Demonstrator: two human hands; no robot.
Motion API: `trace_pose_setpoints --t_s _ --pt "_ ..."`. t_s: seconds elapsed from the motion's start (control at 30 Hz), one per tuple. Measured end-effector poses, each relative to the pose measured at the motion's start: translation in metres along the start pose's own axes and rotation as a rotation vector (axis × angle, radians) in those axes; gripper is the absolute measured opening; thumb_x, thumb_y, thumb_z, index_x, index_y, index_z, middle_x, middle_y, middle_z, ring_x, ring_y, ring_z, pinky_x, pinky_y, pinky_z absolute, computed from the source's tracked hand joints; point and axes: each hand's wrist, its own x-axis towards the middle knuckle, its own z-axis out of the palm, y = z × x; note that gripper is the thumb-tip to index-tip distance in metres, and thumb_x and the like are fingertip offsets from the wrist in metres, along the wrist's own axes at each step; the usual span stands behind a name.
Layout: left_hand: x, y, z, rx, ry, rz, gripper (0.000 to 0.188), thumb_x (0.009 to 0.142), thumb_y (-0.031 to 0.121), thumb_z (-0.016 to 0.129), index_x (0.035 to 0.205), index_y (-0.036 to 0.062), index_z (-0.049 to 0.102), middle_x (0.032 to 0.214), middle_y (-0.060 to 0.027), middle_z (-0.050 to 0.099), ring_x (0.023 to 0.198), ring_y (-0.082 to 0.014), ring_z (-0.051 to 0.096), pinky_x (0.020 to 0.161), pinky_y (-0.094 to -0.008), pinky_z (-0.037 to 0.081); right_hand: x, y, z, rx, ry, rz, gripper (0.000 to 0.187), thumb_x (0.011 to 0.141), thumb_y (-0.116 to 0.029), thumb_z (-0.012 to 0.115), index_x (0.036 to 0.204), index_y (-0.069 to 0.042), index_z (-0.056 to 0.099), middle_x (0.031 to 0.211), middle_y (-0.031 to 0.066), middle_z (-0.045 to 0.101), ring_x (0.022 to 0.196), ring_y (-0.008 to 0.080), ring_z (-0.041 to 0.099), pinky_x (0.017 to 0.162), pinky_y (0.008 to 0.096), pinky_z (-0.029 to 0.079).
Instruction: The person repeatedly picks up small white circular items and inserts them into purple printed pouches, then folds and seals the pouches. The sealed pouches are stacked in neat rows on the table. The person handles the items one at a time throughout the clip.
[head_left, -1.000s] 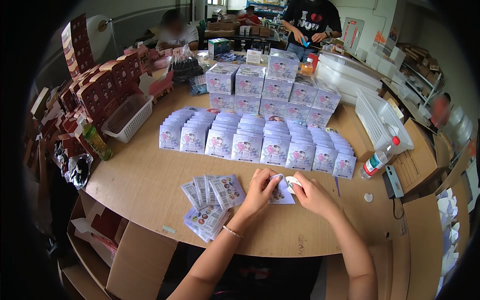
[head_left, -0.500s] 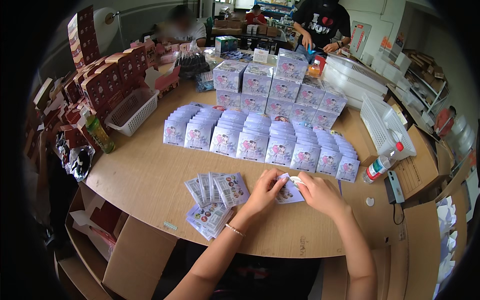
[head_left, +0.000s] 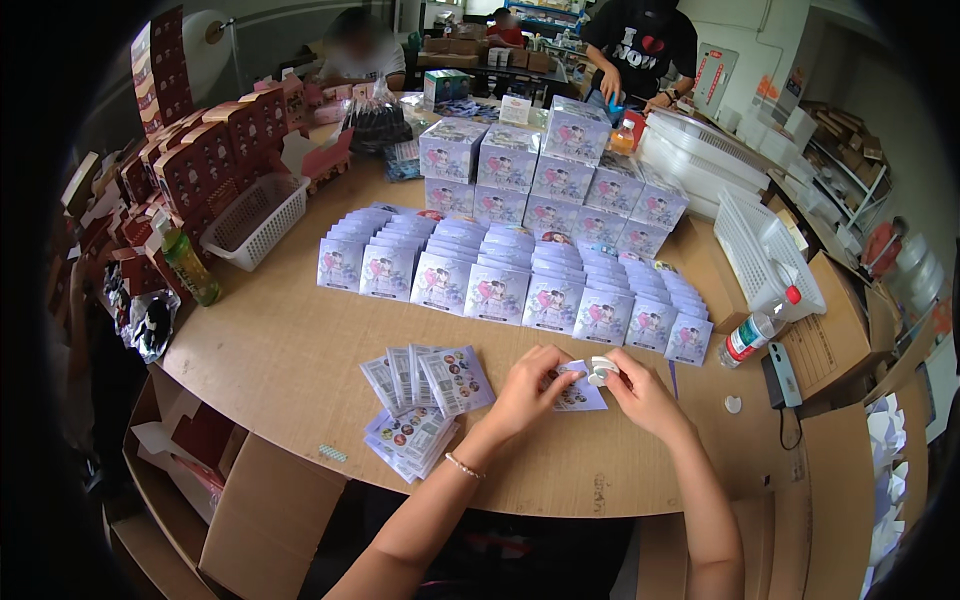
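My left hand (head_left: 535, 382) pinches a lilac printed packet (head_left: 580, 396) by its left side, above the near part of the table. Between the fingers of my right hand (head_left: 640, 388) is a small white rounded piece (head_left: 600, 370), close to the packet's top edge; its exact kind is unclear. My fingers partly cover both things. Left of my hands lie several similar packets (head_left: 455, 380), fanned out with their backs up, and a second overlapping pile (head_left: 410, 438) nearer to me. Beyond my hands, rows of lilac packets (head_left: 498, 294) stand on edge.
Lilac boxes (head_left: 506, 158) are stacked behind the rows. A capped bottle (head_left: 750, 335), a white disc (head_left: 733, 404) and a grey device (head_left: 783, 375) lie at the right. White baskets (head_left: 258, 222) flank the table; a green bottle (head_left: 188, 262) stands left. Co-workers (head_left: 640, 50) are beyond.
The white piece has come away a little from the packet's corner and shows more plainly. My right hand has turned slightly; the whole view has shifted a little.
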Motion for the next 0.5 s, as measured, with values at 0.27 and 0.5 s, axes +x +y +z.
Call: trace_pose_setpoints --t_s 0.27,0.5 --pt "-0.002 0.001 0.006 0.071 0.023 0.055 0.01 0.09 0.01 0.059 0.088 0.0004 0.058 0.079 -0.0089 0.056 0.074 -0.0229 0.051 0.065 -0.0325 0.042 -0.004 -0.003 -0.001 -0.125 -0.054 -0.007 0.008 0.091 -0.007 0.052 0.092 -0.001 0.046 0.071 0.0177 0.056 0.06 0.0293 0.055 0.055 0.0373 0.041" --pt "-0.003 0.001 0.014 0.065 0.08 0.048 0.013 0.091 0.012 0.057 0.085 0.0012 0.056 0.077 -0.0099 0.053 0.074 -0.0254 0.047 0.069 -0.0351 0.039 -0.009 -0.006 -0.001 -0.205 -0.098 0.025 0.013 0.091 -0.009 0.053 0.092 -0.001 0.043 0.069 0.0227 0.058 0.06 0.0396 0.057 0.052 0.0432 0.041"
